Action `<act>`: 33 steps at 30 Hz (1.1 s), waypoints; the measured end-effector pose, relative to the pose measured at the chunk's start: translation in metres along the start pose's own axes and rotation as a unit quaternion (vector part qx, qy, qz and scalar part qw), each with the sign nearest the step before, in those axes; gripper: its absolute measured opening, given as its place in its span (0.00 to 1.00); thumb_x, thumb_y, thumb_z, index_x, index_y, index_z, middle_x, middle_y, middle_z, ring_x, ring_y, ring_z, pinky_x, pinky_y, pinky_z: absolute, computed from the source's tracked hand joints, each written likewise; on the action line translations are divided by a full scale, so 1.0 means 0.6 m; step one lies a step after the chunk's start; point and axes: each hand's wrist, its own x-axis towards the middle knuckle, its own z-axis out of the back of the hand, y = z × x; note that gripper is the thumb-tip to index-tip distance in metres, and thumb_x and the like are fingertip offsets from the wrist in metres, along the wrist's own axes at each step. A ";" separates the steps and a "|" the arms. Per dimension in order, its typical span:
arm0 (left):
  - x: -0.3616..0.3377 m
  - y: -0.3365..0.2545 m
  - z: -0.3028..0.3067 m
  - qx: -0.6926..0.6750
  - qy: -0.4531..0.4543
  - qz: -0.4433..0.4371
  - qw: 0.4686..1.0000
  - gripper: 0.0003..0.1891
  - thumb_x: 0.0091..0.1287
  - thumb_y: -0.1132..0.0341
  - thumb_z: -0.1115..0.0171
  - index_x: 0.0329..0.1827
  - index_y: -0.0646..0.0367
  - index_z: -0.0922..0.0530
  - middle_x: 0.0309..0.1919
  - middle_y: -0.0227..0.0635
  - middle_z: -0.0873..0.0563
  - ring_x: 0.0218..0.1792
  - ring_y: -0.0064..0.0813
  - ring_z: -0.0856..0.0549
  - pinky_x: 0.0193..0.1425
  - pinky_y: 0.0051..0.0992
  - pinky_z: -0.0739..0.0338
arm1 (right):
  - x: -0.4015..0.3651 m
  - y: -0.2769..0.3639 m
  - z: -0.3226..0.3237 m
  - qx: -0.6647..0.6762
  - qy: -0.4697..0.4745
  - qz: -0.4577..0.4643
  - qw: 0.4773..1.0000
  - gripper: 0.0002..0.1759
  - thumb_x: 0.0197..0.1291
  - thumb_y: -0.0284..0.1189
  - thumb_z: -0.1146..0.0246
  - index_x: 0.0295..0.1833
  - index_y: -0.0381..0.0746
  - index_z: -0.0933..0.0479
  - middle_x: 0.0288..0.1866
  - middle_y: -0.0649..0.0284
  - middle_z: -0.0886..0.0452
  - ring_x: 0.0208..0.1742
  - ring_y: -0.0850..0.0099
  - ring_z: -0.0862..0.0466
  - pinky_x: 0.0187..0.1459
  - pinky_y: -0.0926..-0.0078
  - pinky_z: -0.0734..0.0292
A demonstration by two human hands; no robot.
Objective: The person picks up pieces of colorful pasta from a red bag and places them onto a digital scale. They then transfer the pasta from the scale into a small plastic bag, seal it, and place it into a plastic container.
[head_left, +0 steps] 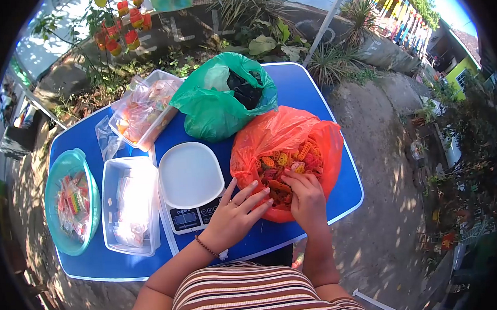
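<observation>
Out on the blue counter [347, 185], my 2 hands were both at the red-orange plastic bag [278, 127], apart from each other! My left hand [237, 211], fingers spread, lay at the bag's near-left edge, beaded bracelet [204, 246] on the wrist. My right hand [307, 199] was in at the opening, fingers bent onto the lattice-patterned pieces [282, 160] inside; whether it pinched 1, I couldn't tell. Just left, the digital scale [186, 220] bore a white tray [189, 175]; beyond, a green plastic bag [211, 119] gaped.
</observation>
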 end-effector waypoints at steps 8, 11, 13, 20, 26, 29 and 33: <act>0.002 -0.001 -0.007 0.004 0.012 0.013 1.000 0.14 0.68 0.66 0.38 0.55 0.48 0.13 0.67 0.29 0.18 0.77 0.35 0.27 0.85 0.60 0.49 | 0.006 -0.010 -0.014 -0.074 0.039 -0.034 0.996 0.16 0.53 0.22 0.33 0.49 0.41 0.13 0.51 0.62 0.15 0.54 0.58 0.21 0.56 0.59 0.23; 0.000 -0.001 -0.007 0.013 0.016 0.015 1.000 0.15 0.65 0.66 0.33 0.55 0.45 0.13 0.66 0.27 0.17 0.76 0.36 0.26 0.84 0.60 0.46 | 0.005 -0.011 0.004 -0.043 0.016 -0.041 0.998 0.12 0.54 0.22 0.31 0.46 0.39 0.15 0.45 0.59 0.15 0.50 0.57 0.20 0.53 0.59 0.22; -0.001 -0.001 -0.006 0.004 0.016 0.015 1.000 0.14 0.65 0.67 0.33 0.54 0.45 0.13 0.66 0.27 0.17 0.76 0.36 0.26 0.84 0.60 0.46 | 0.012 -0.013 0.014 -0.003 0.001 -0.063 0.998 0.10 0.55 0.22 0.30 0.44 0.38 0.18 0.42 0.55 0.14 0.46 0.55 0.17 0.50 0.57 0.21; 0.003 -0.004 -0.004 -0.019 0.016 0.015 1.000 0.12 0.68 0.66 0.38 0.52 0.49 0.13 0.65 0.29 0.16 0.77 0.35 0.27 0.85 0.60 0.49 | 0.102 -0.068 -0.007 -0.074 -0.067 -0.224 0.969 0.08 0.64 0.26 0.32 0.44 0.34 0.21 0.39 0.48 0.13 0.45 0.48 0.12 0.47 0.52 0.17; 0.003 -0.004 -0.002 -0.028 0.008 0.024 0.999 0.12 0.68 0.67 0.38 0.51 0.48 0.12 0.66 0.31 0.16 0.76 0.35 0.26 0.85 0.60 0.49 | 0.121 -0.089 -0.048 -0.107 0.034 -0.159 0.981 0.09 0.66 0.28 0.34 0.46 0.33 0.19 0.42 0.45 0.13 0.45 0.47 0.12 0.48 0.50 0.16; 0.003 0.002 -0.003 -0.017 0.023 0.019 0.999 0.15 0.69 0.61 0.35 0.57 0.49 0.14 0.68 0.35 0.19 0.77 0.37 0.28 0.85 0.60 0.50 | 0.129 -0.046 -0.013 -0.124 0.108 -0.210 0.964 0.10 0.65 0.26 0.35 0.49 0.32 0.20 0.45 0.44 0.14 0.47 0.46 0.13 0.49 0.50 0.16; 0.024 -0.001 0.021 -0.086 0.029 0.042 0.995 0.28 0.65 0.50 0.27 0.67 0.47 0.19 0.75 0.37 0.26 0.80 0.43 0.33 0.86 0.59 0.52 | 0.103 -0.064 -0.021 -0.010 0.015 -0.143 0.990 0.11 0.63 0.22 0.38 0.50 0.31 0.22 0.49 0.41 0.16 0.52 0.42 0.15 0.53 0.49 0.19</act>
